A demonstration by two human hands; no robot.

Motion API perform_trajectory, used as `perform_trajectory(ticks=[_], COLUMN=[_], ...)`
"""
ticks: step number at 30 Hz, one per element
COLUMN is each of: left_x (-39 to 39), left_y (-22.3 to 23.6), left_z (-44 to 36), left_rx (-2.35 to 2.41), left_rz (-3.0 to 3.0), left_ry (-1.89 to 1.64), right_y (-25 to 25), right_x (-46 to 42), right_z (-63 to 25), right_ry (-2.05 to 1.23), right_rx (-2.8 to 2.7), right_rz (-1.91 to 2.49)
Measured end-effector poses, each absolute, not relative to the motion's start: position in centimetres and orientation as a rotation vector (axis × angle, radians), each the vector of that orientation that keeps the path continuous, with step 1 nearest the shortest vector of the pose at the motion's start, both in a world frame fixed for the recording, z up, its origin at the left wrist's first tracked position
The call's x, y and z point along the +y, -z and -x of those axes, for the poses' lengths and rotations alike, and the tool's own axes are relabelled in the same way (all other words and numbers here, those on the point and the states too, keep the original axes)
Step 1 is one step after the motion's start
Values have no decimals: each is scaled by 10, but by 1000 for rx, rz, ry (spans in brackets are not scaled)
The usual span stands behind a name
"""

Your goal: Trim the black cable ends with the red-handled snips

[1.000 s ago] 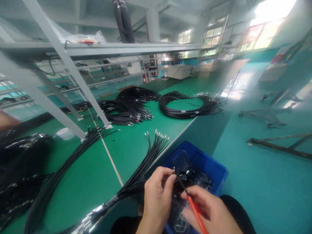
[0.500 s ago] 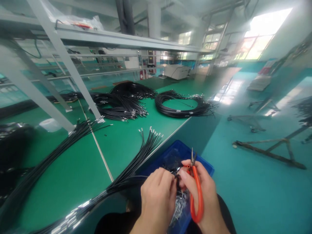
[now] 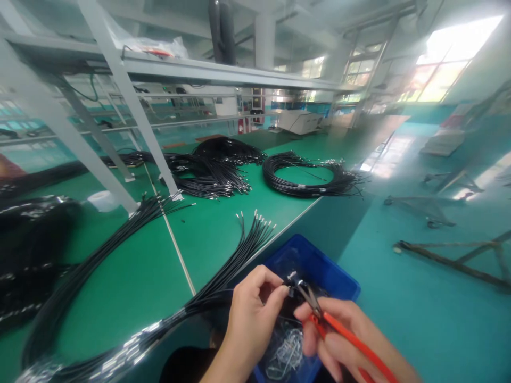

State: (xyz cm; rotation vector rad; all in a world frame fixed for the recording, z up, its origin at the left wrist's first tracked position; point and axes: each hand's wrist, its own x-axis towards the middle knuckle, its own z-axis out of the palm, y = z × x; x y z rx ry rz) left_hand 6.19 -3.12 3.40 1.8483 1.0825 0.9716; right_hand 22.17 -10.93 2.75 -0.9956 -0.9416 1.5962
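My left hand (image 3: pixel 255 306) pinches the end of a black cable (image 3: pixel 288 284) between thumb and fingertips, above a blue bin (image 3: pixel 343 279). Orange-handled pliers (image 3: pixel 353 340) lie in my right hand (image 3: pixel 333 351), with the fingers around their handles. Their narrow jaws are slightly parted, and the tips are close to the cable end; whether they touch it I cannot tell. Inside the bin are pale, thin pieces (image 3: pixel 289 348) and dark small parts. A bundle of black cables (image 3: pixel 223 268) with silvery tips runs along the table edge beside my left hand.
Coiled black cables (image 3: pixel 297 187) and more cable heaps (image 3: pixel 215 175) rest on the green table (image 3: pixel 211 229). Grey shelf posts (image 3: pixel 131 106) rise at the left, near a white roll (image 3: pixel 102 201). A wheeled stand (image 3: pixel 451 255) is on the floor at the right.
My right hand has moved down and right, and the pliers have swung from upright to pointing up-left at the cable end. The hands have drawn apart. The view has shifted slightly left.
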Motion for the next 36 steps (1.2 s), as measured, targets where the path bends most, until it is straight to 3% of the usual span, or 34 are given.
perform_trajectory(ticks=[19,36], left_x=[-33,-32], left_y=[-37,-37], left_z=[-60,-58], left_rx=[1016,907], left_rz=[-1756,-1579], left_ry=[-1011,-988], right_y=[-40,-32], right_x=[-107,-106], right_z=[-210,-218], right_ry=[-1647,-1768], right_rx=[-863,-877], right_rz=[1137,902])
